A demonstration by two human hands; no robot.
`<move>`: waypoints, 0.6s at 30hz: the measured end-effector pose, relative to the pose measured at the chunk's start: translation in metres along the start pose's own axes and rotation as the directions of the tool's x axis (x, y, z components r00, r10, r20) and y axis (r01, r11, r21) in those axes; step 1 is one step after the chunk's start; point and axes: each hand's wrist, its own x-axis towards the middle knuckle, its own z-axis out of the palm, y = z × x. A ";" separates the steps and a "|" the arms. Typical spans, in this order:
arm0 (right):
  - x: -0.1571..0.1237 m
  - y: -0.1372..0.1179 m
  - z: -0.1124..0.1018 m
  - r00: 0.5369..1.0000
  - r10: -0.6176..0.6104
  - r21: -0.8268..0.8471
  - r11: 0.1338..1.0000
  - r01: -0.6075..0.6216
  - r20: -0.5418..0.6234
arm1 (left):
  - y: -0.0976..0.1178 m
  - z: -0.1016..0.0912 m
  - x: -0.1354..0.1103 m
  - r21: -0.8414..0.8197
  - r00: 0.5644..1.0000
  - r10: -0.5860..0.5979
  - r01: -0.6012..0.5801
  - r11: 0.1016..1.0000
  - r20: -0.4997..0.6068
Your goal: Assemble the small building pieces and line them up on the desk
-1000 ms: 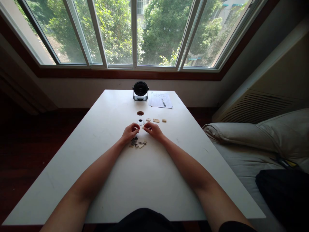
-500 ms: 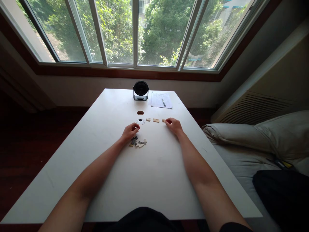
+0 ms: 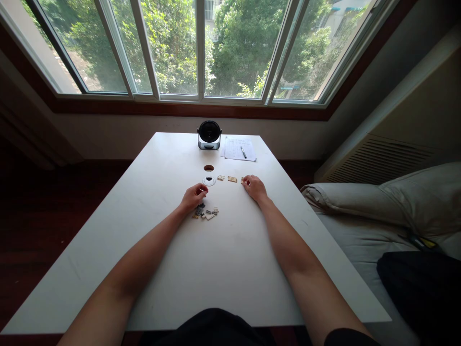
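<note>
My right hand (image 3: 255,188) pinches with thumb and forefinger at a small tan toy brick plate (image 3: 242,179), which its fingertips partly cover. Left of that, a larger tan studded plate (image 3: 232,179) and a smaller pale plate (image 3: 221,178) lie in a row on the white table (image 3: 230,269). My left hand (image 3: 194,197) hovers by a loose pile of grey, white and tan toy bricks (image 3: 209,215), fingertips drawn together. Whatever sits between those fingers is too small to make out.
A round hole (image 3: 209,168) is cut in the tabletop, with a white ring-shaped cover (image 3: 209,181) in front of it. Farther back stand a black fan (image 3: 209,133) and papers (image 3: 236,149) with a pen (image 3: 243,152) on top. A cushioned seat (image 3: 345,230) borders the table's right side.
My right hand has shifted slightly, its fingers now covering more of the small tan plate. My left hand keeps nearly the same place and pinched shape.
</note>
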 end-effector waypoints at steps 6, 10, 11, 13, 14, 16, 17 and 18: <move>0.001 0.000 0.002 0.999 0.031 -0.057 0.998 -0.032 -0.031 | -0.001 0.000 0.001 0.057 1.000 0.024 -0.024 0.998 0.002; 0.000 -0.002 0.002 0.998 0.055 -0.077 0.995 -0.058 -0.041 | -0.001 0.000 0.001 0.073 1.000 0.023 -0.023 0.997 -0.004; 0.000 -0.003 0.002 0.997 0.070 -0.083 0.994 -0.074 -0.045 | -0.001 0.000 0.001 0.072 1.000 0.022 -0.021 0.997 -0.009; 0.000 -0.005 0.001 0.994 0.102 -0.100 0.989 -0.106 -0.049 | -0.001 0.000 0.001 0.065 1.000 0.014 -0.013 0.998 -0.016; 0.000 -0.006 0.001 0.992 0.113 -0.107 0.987 -0.117 -0.048 | -0.001 0.000 0.001 0.062 1.000 0.010 -0.009 0.998 -0.016; 0.000 -0.008 0.001 0.992 0.122 -0.119 0.985 -0.127 -0.043 | -0.002 0.000 0.001 0.058 1.000 0.004 -0.003 0.998 -0.015; 0.000 -0.008 0.001 0.991 0.127 -0.124 0.984 -0.131 -0.042 | -0.002 0.000 0.001 0.056 1.000 0.003 -0.002 0.998 -0.015; 0.000 -0.008 0.001 0.990 0.134 -0.129 0.982 -0.139 -0.043 | -0.002 0.000 0.001 0.055 1.000 0.004 -0.003 0.998 -0.015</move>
